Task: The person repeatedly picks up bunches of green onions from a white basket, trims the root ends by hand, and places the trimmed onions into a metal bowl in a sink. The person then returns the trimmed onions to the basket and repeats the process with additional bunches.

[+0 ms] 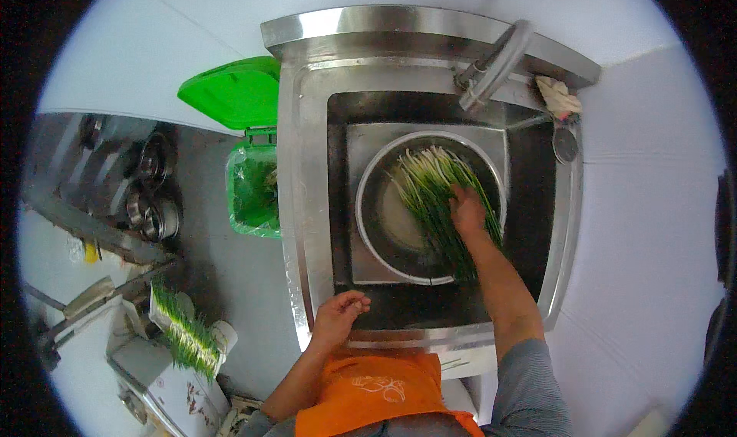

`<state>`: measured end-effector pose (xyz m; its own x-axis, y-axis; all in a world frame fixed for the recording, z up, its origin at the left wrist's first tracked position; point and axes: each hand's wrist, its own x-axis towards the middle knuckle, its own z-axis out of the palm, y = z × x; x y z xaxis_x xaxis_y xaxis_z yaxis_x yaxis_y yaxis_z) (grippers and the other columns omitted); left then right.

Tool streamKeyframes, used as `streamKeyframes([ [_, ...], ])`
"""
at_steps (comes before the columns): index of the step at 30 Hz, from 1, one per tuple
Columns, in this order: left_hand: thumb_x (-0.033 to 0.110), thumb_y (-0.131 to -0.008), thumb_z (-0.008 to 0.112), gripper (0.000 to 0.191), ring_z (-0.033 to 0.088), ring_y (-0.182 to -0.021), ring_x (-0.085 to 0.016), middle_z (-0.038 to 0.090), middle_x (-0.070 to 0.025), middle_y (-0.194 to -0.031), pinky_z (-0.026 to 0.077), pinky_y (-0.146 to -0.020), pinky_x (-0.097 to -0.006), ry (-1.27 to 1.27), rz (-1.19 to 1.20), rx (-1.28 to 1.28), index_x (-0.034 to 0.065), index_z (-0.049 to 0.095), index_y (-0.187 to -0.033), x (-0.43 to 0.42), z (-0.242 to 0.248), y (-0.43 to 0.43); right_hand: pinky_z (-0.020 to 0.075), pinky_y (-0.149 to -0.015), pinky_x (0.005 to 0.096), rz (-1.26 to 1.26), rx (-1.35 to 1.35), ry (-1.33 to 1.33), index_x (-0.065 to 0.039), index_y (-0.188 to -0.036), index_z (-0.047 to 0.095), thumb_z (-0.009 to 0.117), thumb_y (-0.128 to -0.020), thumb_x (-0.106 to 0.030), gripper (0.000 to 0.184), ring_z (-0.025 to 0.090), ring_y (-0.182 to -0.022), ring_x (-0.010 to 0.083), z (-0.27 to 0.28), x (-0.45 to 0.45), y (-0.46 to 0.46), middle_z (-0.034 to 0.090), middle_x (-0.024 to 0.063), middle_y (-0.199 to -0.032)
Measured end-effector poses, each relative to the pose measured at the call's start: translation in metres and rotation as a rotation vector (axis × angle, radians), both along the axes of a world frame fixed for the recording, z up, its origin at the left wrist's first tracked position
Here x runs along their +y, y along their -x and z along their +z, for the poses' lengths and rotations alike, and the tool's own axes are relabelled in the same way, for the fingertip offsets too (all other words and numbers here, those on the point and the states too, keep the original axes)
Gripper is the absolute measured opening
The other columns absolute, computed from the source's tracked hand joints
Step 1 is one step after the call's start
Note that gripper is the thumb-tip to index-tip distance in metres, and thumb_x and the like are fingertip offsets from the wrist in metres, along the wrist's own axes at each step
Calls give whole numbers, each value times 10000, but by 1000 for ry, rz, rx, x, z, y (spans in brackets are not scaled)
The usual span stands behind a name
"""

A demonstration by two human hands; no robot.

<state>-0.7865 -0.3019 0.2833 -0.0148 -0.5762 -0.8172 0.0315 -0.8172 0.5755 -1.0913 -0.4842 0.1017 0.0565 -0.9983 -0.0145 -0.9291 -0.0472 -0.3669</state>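
A wide round metal basin (pixel 360 230) stands in the stainless steel sink (pixel 374 131). Across its right side lies a large bunch of garlic chives or thin scallions (pixel 429 184), white ends toward the back and green leaves hanging over the front rim. My right hand (pixel 467 208) grips the bunch around its middle, with fingertips partly hidden among the leaves. Cloudy liquid (pixel 400 218) seems to fill the basin's left part. Over the sink's front left edge is my left hand (pixel 344 316), its fingers curled in toward the thumb and nothing visible in them.
A metal faucet (pixel 498 63) reaches over the back right corner, near a cloth (pixel 558 96) and a round strainer (pixel 565 145). Left of the sink stands a green lidded bin (pixel 253 192), lined and open. More cut greens (pixel 187 327) lie at lower left; metal pots (pixel 155 215) sit beyond.
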Motion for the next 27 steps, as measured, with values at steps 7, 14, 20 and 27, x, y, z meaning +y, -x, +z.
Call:
streamKeyframes([
  [7, 53, -923, 588, 218, 656, -962, -210, 677, -139, -1027, 521, -898, -327, 28, 139, 16, -42, 597, -1119, -10, -13, 42, 502, -660, 463, 44, 47, -297, -138, -937, 699, 590, -876, -211, 145, 618, -749, 350, -10, -19, 14, 628, 131, -889],
  [14, 35, -926, 557, 204, 647, -944, -156, 678, -95, -1027, 512, -862, -274, 77, 109, 45, -22, 615, -1113, -24, -7, 61, 502, -673, 450, -130, -390, -93, -115, -911, 691, 559, -890, -174, 146, 637, -772, 349, 36, 4, -12, 656, 137, -877],
  [20, 41, -933, 542, 188, 645, -918, -143, 678, -75, -1015, 509, -845, -267, 81, 60, 54, -13, 624, -1093, -37, -17, 43, 500, -652, 465, -86, -417, -360, -78, -897, 689, 582, -877, -203, 166, 631, -731, 382, -1, 68, -117, 658, 166, -804],
  [27, 147, -948, 574, 279, 638, -966, -158, 674, -84, -1052, 500, -889, -288, 49, -68, 12, -16, 598, -1173, -47, -31, 21, 504, -630, 369, -180, -587, -482, -24, -916, 677, 640, -845, -135, 137, 638, -687, 284, 24, 58, -94, 658, 158, -846],
])
